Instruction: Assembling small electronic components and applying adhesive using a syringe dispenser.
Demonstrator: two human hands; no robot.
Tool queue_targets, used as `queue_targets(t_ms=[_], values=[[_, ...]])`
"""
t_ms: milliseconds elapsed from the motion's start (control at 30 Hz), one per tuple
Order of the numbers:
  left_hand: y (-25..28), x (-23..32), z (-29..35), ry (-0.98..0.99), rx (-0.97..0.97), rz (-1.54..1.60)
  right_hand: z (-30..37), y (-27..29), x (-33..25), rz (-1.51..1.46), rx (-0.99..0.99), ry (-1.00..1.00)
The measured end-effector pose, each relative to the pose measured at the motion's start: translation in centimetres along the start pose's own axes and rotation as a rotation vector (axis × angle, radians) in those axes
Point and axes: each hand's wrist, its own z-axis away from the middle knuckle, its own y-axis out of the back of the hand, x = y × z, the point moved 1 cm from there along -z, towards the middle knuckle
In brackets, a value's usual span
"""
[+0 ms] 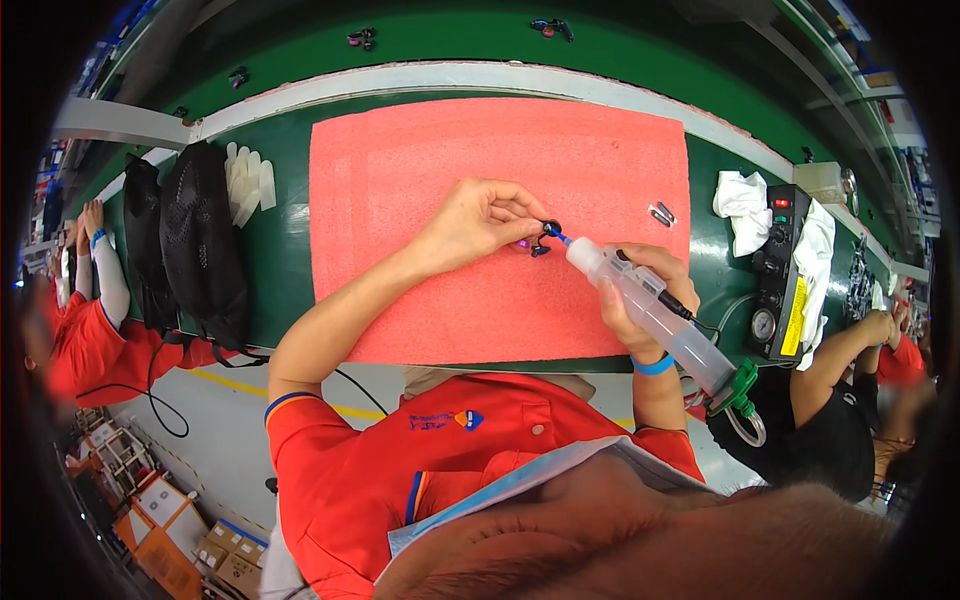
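My left hand (482,222) pinches a small black part with a purple glint (540,248) between thumb and fingertips, above the pink foam mat (420,310). My right hand (640,285) is wrapped round a large translucent dispensing syringe (665,330). The syringe slants toward the left hand, and its blue needle tip (564,239) is at the black part; whether it touches cannot be made out. A green cap (736,388) with a hose closes the syringe's rear end. Two small dark oblong pieces (661,213) lie on the mat's right side.
Right of the mat stands a black dispenser box (783,270) with a gauge, between white cloths (744,208). Black mesh bags (203,240) and pale finger cots (250,183) lie on the left. Beyond the white rail, a green surface (450,45) carries small dark parts. People sit at both sides.
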Motion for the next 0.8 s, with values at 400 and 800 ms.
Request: queue_targets(t_ms=[400,800], values=[[-0.2,-1.0,0.1,-0.091,0.122,0.091,0.8,0.3,1.0,-0.126,0.035,0.099],[-0.6,-0.3,0.9,-0.44,0.341,-0.469,1.3,0.5,1.8,-0.108,0.216,0.084]])
